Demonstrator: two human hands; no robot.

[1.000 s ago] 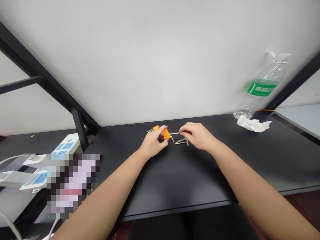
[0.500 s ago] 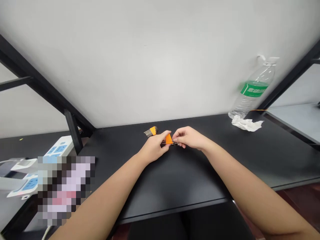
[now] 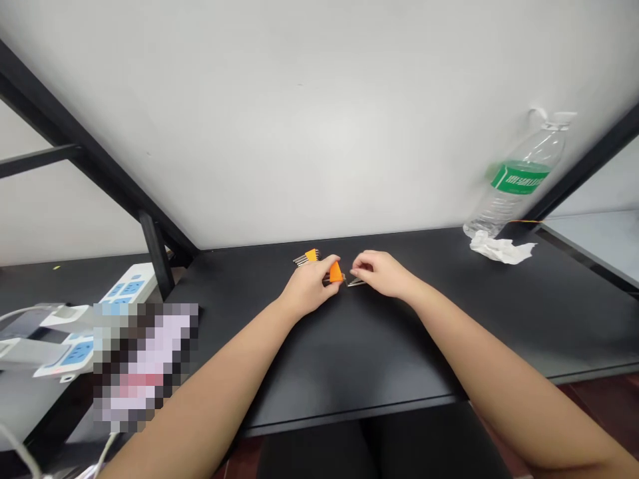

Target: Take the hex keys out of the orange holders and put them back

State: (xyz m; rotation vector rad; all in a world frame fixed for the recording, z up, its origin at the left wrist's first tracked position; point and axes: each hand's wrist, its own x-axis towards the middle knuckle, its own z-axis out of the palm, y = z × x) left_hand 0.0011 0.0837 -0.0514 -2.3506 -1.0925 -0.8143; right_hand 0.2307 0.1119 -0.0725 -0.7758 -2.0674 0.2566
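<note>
My left hand (image 3: 308, 289) is closed around an orange hex key holder (image 3: 335, 272), thumb on one side and fingers on the other. Short metal ends poke out of it. Just to the right, my right hand (image 3: 378, 271) is closed in a pinch low over the desk. Thin silver hex keys (image 3: 356, 282) show under its fingertips; how many it grips is hidden. A small gap separates the two hands. Behind my left hand lies a second orange holder (image 3: 312, 255) with several hex keys fanned out of it.
The black desk (image 3: 349, 359) meets a white wall. A clear bottle (image 3: 522, 176) with a green label stands at the back right, beside a crumpled tissue (image 3: 502, 249). White power strips (image 3: 130, 276) and a blurred-out object (image 3: 154, 359) are at the left, near black frame bars (image 3: 156, 251).
My right hand has drawn slightly right, away from the orange holder, and silver hex keys now show between the hands. My left hand keeps its hold. The view has shifted a little.
</note>
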